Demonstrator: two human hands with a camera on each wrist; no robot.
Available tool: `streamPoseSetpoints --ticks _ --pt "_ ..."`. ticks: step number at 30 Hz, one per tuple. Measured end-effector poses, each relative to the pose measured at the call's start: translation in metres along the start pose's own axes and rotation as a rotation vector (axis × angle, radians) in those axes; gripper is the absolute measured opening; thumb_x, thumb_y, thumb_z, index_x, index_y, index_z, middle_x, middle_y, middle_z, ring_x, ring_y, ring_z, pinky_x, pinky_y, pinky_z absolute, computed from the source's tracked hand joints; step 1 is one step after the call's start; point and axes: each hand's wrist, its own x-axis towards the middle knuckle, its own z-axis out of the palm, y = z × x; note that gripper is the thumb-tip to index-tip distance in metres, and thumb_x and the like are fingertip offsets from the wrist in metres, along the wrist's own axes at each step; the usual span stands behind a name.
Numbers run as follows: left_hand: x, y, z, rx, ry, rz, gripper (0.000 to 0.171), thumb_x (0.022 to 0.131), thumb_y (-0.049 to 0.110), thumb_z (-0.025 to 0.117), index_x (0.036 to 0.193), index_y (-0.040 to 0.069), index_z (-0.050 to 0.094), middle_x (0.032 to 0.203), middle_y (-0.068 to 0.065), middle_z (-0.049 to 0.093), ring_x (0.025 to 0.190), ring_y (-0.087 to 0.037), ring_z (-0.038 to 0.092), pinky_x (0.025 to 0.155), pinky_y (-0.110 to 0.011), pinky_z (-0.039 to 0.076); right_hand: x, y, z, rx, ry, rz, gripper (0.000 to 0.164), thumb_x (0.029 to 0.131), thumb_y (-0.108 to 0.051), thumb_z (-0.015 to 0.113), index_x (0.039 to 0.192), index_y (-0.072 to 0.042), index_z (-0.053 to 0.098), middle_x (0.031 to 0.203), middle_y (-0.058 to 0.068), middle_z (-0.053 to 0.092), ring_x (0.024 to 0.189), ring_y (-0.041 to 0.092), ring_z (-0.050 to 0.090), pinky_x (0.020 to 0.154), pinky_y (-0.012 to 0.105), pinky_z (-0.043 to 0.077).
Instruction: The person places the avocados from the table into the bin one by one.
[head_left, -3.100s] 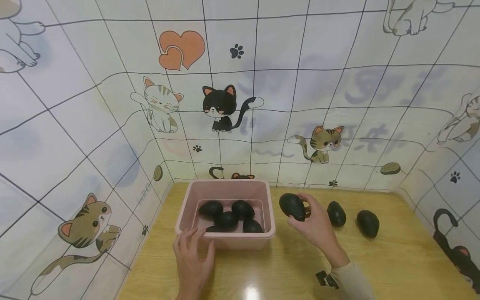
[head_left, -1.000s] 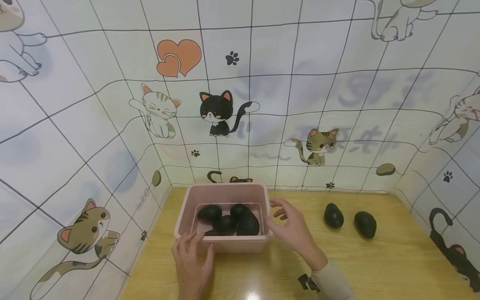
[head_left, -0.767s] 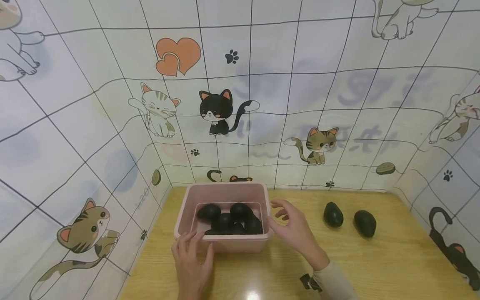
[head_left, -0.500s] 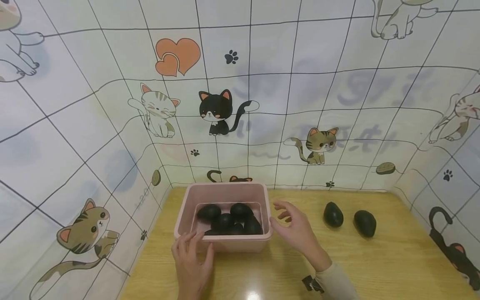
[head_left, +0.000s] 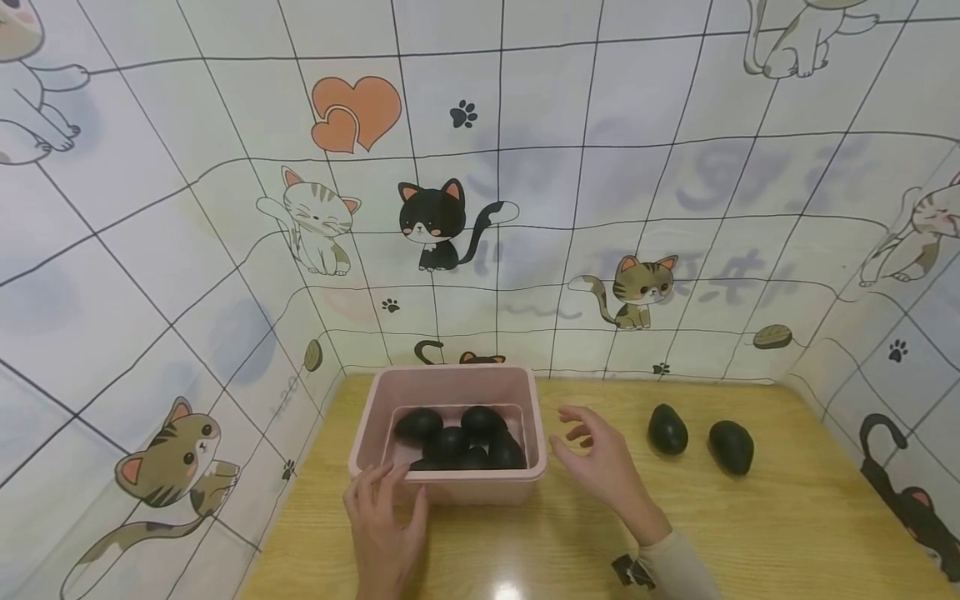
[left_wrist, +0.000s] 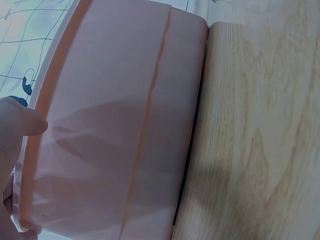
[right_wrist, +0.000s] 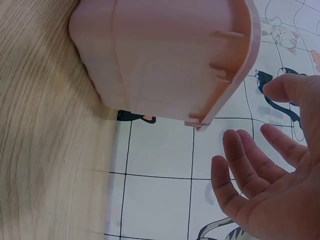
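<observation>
The bin [head_left: 480, 490] is showing pale pink, its fruits [head_left: 418, 426] blackish green, the table [head_left: 757, 533] yellow-brown wood grain; the far white wall [head_left: 540, 100] is displaying a dark grid [head_left: 499, 147], cartoon cats [head_left: 431, 212] and orange hearts [head_left: 377, 107].

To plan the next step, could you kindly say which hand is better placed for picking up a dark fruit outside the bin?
Probably the right hand: it is empty and nearer the two dark fruits on the table, while the left hand holds the pink bin.
</observation>
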Motion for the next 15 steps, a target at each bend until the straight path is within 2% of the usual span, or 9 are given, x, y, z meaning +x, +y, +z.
streamPoseSetpoints --ticks 7,15 --pt "0.001 0.001 0.000 0.004 0.001 -0.007 0.040 0.079 0.017 0.085 0.115 0.008 0.072 0.125 -0.021 0.063 0.123 -0.043 0.048 0.101 -0.054 0.040 0.000 0.006 -0.004 -0.005 0.009 -0.001 0.047 0.092 -0.015 0.080 0.137 -0.015 0.067 0.129 0.007 0.075 0.099 0.022 0.074 0.082 0.035 0.058" --pt "0.002 0.002 -0.001 0.013 0.008 -0.002 0.040 0.078 0.016 0.086 0.114 0.007 0.072 0.124 -0.021 0.063 0.122 -0.044 0.048 0.100 -0.055 0.040 0.001 0.014 -0.008 -0.015 -0.004 0.053 0.045 0.094 -0.018 0.080 0.136 -0.014 0.067 0.131 0.008 0.074 0.102 0.022 0.073 0.085 0.042 0.058"
